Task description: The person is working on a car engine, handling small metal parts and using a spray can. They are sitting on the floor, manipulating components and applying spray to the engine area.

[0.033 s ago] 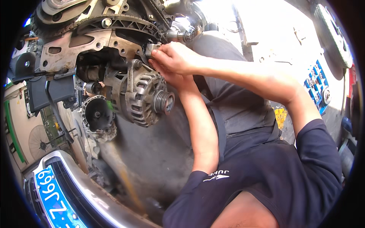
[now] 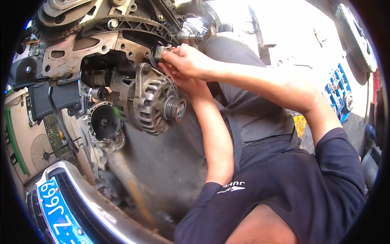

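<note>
My right hand [image 2: 189,62] is closed, its thumb and fingers pinching at a small silver metal part [image 2: 162,52] on the engine, beside the lower end of the black chain guide [image 2: 142,30]. Just beneath it, my left hand [image 2: 183,81] reaches up with bent fingers close to the same part. The right hand partly covers the left, so what the left fingers grip is hidden. Directly left of and below both hands is the alternator [image 2: 152,103] with its ribbed pulley [image 2: 175,109]. A bare metal bracket plate [image 2: 79,53] spans the engine's left side.
A car bumper with a blue plate [image 2: 57,207] fills the lower left. Behind the alternator, a round bell-shaped housing [image 2: 103,122] sits low. At the right are a blue parts tray [image 2: 338,91] and a tyre [image 2: 357,36]. My bent leg [image 2: 233,53] is close beside the hands.
</note>
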Motion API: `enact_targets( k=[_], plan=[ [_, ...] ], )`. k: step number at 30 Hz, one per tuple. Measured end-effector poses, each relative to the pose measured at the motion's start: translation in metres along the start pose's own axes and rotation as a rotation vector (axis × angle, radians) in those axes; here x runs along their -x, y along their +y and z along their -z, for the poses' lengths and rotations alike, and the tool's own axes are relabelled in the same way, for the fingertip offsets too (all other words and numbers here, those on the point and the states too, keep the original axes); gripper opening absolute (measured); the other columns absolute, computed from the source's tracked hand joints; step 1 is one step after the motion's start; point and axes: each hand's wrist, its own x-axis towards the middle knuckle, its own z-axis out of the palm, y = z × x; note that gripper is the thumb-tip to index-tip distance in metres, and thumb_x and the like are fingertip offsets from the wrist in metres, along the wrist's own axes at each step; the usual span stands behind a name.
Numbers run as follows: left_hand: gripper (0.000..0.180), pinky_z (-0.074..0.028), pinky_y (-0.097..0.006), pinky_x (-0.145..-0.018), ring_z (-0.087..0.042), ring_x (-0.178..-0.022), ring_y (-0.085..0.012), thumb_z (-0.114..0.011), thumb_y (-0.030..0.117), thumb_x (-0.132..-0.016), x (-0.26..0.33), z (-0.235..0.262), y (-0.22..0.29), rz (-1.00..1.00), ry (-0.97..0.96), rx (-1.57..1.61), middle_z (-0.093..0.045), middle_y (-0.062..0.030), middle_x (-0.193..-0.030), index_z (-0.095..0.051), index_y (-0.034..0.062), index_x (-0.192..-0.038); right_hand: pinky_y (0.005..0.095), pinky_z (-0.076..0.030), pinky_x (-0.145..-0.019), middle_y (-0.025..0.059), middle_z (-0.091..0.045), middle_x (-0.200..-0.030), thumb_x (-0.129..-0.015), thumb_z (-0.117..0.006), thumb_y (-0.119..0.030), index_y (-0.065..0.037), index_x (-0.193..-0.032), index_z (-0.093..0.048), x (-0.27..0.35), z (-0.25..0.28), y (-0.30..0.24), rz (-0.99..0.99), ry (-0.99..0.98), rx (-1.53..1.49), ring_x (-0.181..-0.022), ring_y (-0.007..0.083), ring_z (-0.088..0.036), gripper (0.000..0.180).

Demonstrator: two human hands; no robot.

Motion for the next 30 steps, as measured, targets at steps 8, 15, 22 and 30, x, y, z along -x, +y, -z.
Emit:
enact_targets(
  k=[8, 15, 22, 30],
  plan=[
    [0.052, -0.039, -0.038, -0.106, -0.056, -0.116, -0.0195, -0.039, 0.053, -0.105, -0.002, 0.003, 0.005, 0.004, -0.003, 0.018, -0.062, -0.0061, -0.122, -0.060, 0.0089, -0.122, 0.0461, -0.054, -0.064, 0.0178, -0.062, -0.068, -0.094, -0.061, -0.030, -0.004, -0.080, -0.053, 0.011, -0.009, -0.004, 0.590, 0.379, 0.786, -0.071, 0.0392, -0.066, 0.030],
    [0.052, -0.039, -0.038, -0.106, -0.055, -0.116, -0.0194, -0.039, 0.053, -0.104, -0.002, 0.000, 0.001, 0.025, -0.029, 0.044, -0.062, -0.0059, -0.122, -0.060, 0.0089, -0.122, 0.0373, -0.050, -0.053, 0.0178, -0.062, -0.063, -0.100, -0.056, -0.031, -0.002, -0.072, -0.060, 0.004, -0.014, -0.012, -0.110, 0.209, -0.146, -0.058, 0.0281, -0.065, 0.040],
    [0.053, -0.039, -0.038, -0.106, -0.055, -0.116, -0.0193, -0.039, 0.054, -0.104, -0.001, 0.005, 0.005, 0.024, -0.035, 0.077, -0.062, -0.0057, -0.122, -0.060, 0.0088, -0.122, 0.0420, -0.052, -0.052, 0.0169, -0.062, -0.061, -0.096, -0.060, -0.029, -0.004, -0.077, -0.058, 0.013, -0.017, 0.000, 0.592, 0.523, 0.756, -0.056, 0.0327, -0.066, 0.031],
    [0.053, -0.039, -0.038, -0.106, -0.055, -0.116, -0.0192, -0.039, 0.054, -0.104, 0.001, 0.009, 0.006, 0.039, -0.064, 0.092, -0.062, -0.0054, -0.123, -0.060, 0.0087, -0.122, 0.0397, -0.051, -0.049, 0.0178, -0.060, -0.058, -0.097, -0.057, -0.028, -0.002, -0.079, -0.058, 0.011, -0.029, 0.000, 0.269, 0.415, 0.261, -0.050, 0.0299, -0.062, 0.032]
  ],
)
